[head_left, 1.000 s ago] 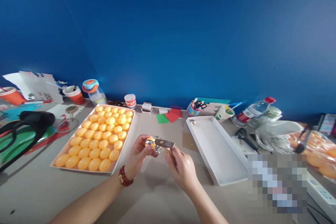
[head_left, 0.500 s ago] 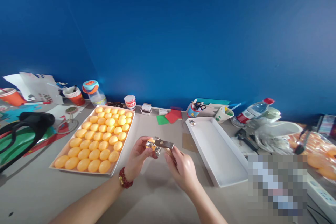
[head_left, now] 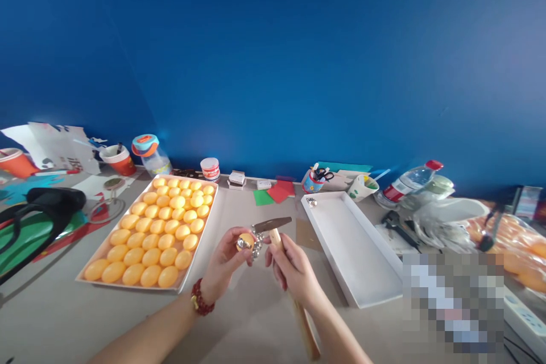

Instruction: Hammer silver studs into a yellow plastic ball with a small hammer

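Observation:
My left hand point(head_left: 224, 256), wearing a dark red bead bracelet point(head_left: 201, 298), is closed round a shiny silver-and-orange ball point(head_left: 244, 243). A cluster of small silvery pieces point(head_left: 257, 242) shows beside the ball at my fingers; what joins them I cannot tell. In my right hand point(head_left: 296, 270) is a hammer, gripped high on its wooden handle point(head_left: 305, 327). The dark hammer head point(head_left: 275, 224) lies crosswise just right of the silvery pieces. The lower handle hangs below my hand toward the table's near side.
On the left, a shallow box point(head_left: 128, 285) holds rows of orange balls. A long white tray point(head_left: 358, 256) on the right has a small silvery thing point(head_left: 312, 202) in its far corner. Along the wall are a jar point(head_left: 210, 169), paper squares point(head_left: 281, 191), a pen cup point(head_left: 313, 182) and a bottle point(head_left: 407, 185).
The hammer has turned in my right hand: its head has swung up and its long handle now shows below. My left hand stays with the ball, turned slightly. The view has shifted a little.

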A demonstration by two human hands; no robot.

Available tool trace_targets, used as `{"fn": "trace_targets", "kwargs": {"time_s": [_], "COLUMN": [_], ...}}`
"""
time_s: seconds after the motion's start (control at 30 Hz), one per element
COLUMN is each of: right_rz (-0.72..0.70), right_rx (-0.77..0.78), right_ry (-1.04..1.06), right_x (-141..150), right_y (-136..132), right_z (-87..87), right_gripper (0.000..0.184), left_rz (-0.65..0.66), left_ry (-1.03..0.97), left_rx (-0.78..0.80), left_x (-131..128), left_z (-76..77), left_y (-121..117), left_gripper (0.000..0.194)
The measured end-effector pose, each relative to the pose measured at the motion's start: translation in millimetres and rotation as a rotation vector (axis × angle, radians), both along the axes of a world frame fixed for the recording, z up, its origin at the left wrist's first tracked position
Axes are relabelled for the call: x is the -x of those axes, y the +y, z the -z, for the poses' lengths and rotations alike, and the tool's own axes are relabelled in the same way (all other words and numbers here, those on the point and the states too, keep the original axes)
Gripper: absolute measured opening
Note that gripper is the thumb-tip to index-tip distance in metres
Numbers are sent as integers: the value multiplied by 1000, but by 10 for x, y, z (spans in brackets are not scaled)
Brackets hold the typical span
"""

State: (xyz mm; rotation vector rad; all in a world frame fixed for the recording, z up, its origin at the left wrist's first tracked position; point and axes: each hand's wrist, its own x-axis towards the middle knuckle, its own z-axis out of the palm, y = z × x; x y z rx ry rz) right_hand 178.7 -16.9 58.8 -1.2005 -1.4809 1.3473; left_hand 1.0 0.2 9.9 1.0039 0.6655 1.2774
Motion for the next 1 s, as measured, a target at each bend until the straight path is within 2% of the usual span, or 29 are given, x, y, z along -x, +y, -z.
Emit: {"fn": "trace_targets", "kwargs": {"time_s": [0.17, 0.37, 0.5, 0.67, 0.8, 1.0], "right_rz": [-33, -32, -46, -70, -88, -42], "right_rx": [166, 233, 280, 290, 294, 310], "right_ry": [297, 481, 543, 560, 553, 582], "right_x": [84, 163, 189, 209, 222, 233], "right_y": [17, 28, 38, 42, 39, 71], "right_z": [141, 246, 271, 259, 274, 343], "right_gripper": [33, 31, 34, 39, 45, 49], "left_rz": [-13, -28, 9, -10, -6, -5], "left_ry": [73, 154, 131, 126, 157, 111], "left_rx": [-5, -14, -32, -114, -104, -65], "left_x": [3, -18, -24, -14, -24, -70], "left_z": [12, -87, -91, 2, 67, 21], "left_y": [-8, -32, -44, -48, -60, -94], "left_gripper": [25, 25, 32, 35, 35, 30]}}
